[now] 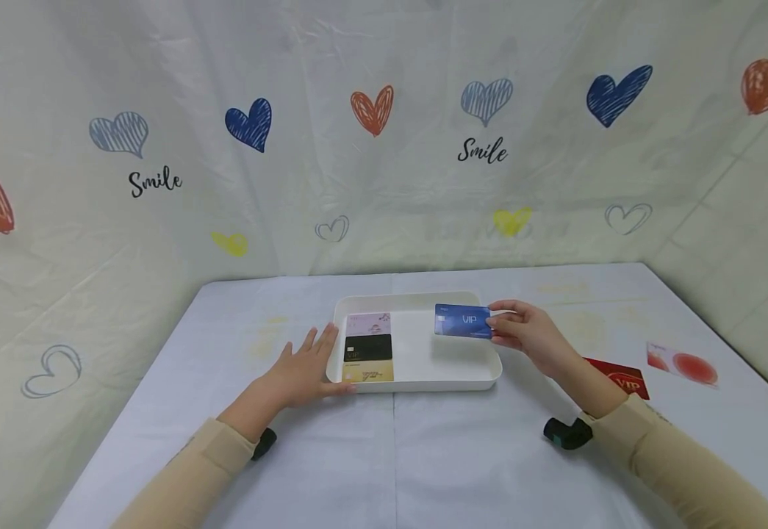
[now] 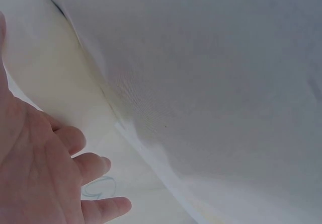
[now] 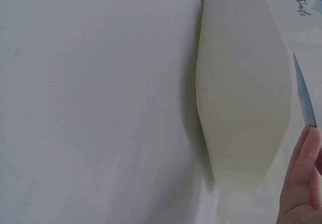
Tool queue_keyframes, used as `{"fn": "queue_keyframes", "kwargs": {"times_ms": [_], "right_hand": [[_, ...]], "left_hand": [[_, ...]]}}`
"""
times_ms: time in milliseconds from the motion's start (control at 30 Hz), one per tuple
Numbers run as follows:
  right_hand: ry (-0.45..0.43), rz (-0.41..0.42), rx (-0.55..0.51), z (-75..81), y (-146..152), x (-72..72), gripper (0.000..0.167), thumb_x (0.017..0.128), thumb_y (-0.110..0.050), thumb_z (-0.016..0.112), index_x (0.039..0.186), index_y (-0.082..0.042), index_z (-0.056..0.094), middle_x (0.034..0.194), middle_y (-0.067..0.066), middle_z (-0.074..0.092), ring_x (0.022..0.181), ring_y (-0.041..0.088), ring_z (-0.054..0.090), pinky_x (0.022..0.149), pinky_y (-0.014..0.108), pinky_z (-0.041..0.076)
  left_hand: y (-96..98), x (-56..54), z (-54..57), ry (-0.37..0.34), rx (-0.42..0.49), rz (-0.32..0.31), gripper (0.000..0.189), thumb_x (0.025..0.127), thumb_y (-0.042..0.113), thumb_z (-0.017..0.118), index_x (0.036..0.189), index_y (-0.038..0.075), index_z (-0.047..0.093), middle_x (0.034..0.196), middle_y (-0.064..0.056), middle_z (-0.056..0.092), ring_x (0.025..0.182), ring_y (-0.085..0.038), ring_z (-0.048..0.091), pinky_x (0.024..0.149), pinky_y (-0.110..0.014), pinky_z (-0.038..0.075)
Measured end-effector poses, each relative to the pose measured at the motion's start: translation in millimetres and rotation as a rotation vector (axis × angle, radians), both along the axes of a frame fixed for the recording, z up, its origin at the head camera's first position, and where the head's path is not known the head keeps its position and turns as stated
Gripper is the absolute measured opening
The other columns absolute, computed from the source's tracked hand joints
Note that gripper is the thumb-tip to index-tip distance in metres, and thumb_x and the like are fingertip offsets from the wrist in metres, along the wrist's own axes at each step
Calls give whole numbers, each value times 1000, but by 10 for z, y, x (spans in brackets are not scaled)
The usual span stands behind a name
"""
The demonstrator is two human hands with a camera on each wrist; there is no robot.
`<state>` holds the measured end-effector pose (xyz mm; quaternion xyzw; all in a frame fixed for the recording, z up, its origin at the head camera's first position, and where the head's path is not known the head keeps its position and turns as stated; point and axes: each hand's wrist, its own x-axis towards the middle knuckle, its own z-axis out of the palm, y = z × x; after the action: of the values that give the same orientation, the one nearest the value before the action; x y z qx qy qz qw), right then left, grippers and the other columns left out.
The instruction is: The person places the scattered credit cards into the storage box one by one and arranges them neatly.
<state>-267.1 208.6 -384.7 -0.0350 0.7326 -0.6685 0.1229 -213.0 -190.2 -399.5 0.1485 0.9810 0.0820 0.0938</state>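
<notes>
My right hand (image 1: 522, 330) pinches a blue VIP card (image 1: 461, 321) by its right end, over the right half of a white tray (image 1: 446, 375). In the right wrist view that card (image 3: 305, 95) shows nearly edge-on above the tray's side (image 3: 241, 93). Spread out, my left hand (image 1: 304, 369) rests at the tray's left end, its fingers straight. Inside the tray's left part a pink card (image 1: 368, 323), a black card (image 1: 368, 347) and a gold card (image 1: 368, 371) lie in a column. The left wrist view shows the left hand (image 2: 40, 168) with fingers extended.
Right of the tray, a red VIP card (image 1: 625, 378) lies partly behind the right forearm. Further right is a white card with red circles (image 1: 683, 365). A white cloth (image 1: 357, 455) covers the table, and a curtain printed with hearts (image 1: 410, 191) hangs behind it.
</notes>
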Motion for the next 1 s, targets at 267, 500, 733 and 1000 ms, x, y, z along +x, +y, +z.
{"fn": "queue_keyframes", "kwargs": {"times_ms": [267,500,733,1000], "right_hand": [[-11,19,10,-4,-99,-43,51,104,-11,61,146,9,41,99,-2,68,81,8,68,78,22,58],[-44,36,-25,26,-193,-148,52,103,-11,63,148,6,41,96,-1,68,77,8,67,75,21,58],[-100,25,-65,90,-251,-215,52,104,-13,62,149,4,41,98,2,66,77,9,68,76,22,58],[-125,24,-91,49,-419,-292,51,103,-10,62,148,5,43,96,4,67,78,10,68,75,23,58]], "left_hand": [[-4,2,-17,-9,-4,4,116,89,73,61,164,2,9,171,-13,12,155,-37,11,117,-69,13],[-3,11,-3,-18,19,5,115,90,71,63,164,1,9,170,-14,12,155,-38,11,117,-70,12],[-16,-16,-50,4,0,-5,116,89,74,60,164,1,9,171,-13,11,155,-38,11,116,-70,14],[-15,-15,-16,-3,5,-6,117,89,74,61,164,2,8,171,-13,11,155,-38,10,116,-70,13]]}}
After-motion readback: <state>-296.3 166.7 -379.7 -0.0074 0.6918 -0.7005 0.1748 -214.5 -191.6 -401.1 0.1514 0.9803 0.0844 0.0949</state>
